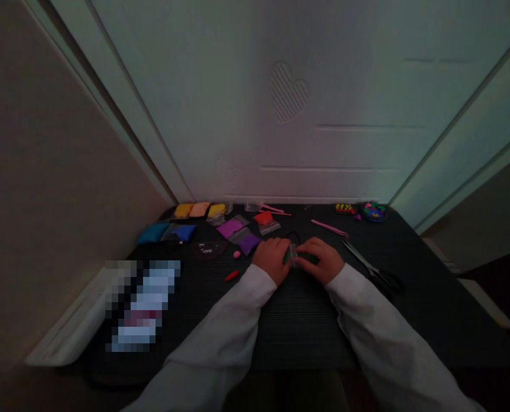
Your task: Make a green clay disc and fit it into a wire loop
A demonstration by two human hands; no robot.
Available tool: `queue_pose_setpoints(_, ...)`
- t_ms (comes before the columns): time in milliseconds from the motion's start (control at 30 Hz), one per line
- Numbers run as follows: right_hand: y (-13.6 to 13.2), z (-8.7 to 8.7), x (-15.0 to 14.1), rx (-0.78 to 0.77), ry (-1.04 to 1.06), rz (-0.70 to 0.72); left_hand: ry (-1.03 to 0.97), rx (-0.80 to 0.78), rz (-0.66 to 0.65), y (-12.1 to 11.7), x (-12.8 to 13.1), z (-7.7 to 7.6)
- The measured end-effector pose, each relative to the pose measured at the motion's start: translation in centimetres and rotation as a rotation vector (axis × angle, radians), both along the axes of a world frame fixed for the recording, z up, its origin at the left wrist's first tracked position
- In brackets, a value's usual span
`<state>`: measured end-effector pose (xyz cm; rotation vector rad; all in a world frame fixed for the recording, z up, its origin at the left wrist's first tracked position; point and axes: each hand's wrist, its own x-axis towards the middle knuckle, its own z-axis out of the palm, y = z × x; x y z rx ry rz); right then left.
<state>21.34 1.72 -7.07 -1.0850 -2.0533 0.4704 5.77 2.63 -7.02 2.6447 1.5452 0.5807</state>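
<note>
My left hand (273, 258) and my right hand (322, 261) meet over the dark table, fingers closed on a small clear plastic bag (294, 256) with something green in it. The left hand grips its left side; the right thumb and fingers pinch its right side. Most of the green content is hidden behind my fingers. Left of my left hand lie a small pink ball (236, 254) and a red elongated piece (231, 276). Just beyond that hand is a bag of purple material (248, 241).
Bags of magenta (232, 227), red (264, 218), blue (185, 233) and yellow material (216, 211) lie toward the back. Pink tweezers (330, 228) and scissors (373, 268) lie to the right. A small round dish (373, 212) holds colourful pieces. A blurred-out screen (146, 306) is at left.
</note>
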Motion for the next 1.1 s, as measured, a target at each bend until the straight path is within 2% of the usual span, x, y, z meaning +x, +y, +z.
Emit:
queue_pose_setpoints(67, 0.0, -0.1, 0.1, -0.008, 0.005, 0.015, 0.019, -0.006, -0.016, -0.1, 0.1, 0.1)
queue_pose_setpoints(133, 0.1, 0.2, 0.4, -0.073, 0.128, 0.017, 0.005, -0.008, -0.017, -0.1, 0.0, 0.1)
queue_pose_setpoints(267, 0.5, 1.3, 1.8, -0.373, 0.755, -0.049, -0.123, -0.032, 0.017, 0.2, -0.2, -0.2)
queue_pose_setpoints(367, 0.9, 1.9, 3.0, -0.552, 1.127, -0.024, -0.318, -0.102, -0.002, 0.5, -0.4, -0.3)
queue_pose_setpoints(467, 1.1, 1.9, 3.3, -0.664, 1.204, 0.013, -0.664, -0.277, -0.023, 0.8, -0.5, -0.2)
queue_pose_setpoints(633, 0.9, 1.7, 2.2, -0.847, 1.182, 0.107, -1.383, -0.892, -0.14, 0.8, -0.9, 1.0)
queue_pose_setpoints(733, 0.9, 1.2, 1.0, -0.922, 1.048, 0.079, -1.524, -1.12, -0.163, 0.6, -1.3, 2.0)
queue_pose_setpoints(833, 0.6, 0.1, -0.3, -0.872, 0.882, 0.025, -1.562, -1.171, -0.141, 0.5, -1.6, 2.6)
queue_pose_setpoints(900, 0.1, -0.6, -1.2, -0.73, 0.712, 0.034, -1.603, -1.158, -0.131, 0.7, -1.7, 2.7)
queue_pose_setpoints(1000, -0.7, -1.2, -2.1, -0.455, 0.343, 0.098, -1.67, -1.115, -0.141, 0.9, -1.7, 2.5)
queue_pose_setpoints(1100, -1.2, -1.3, -2.3, -0.27, 0.072, 0.163, -1.717, -1.037, -0.14, 1.3, -1.6, 2.1)
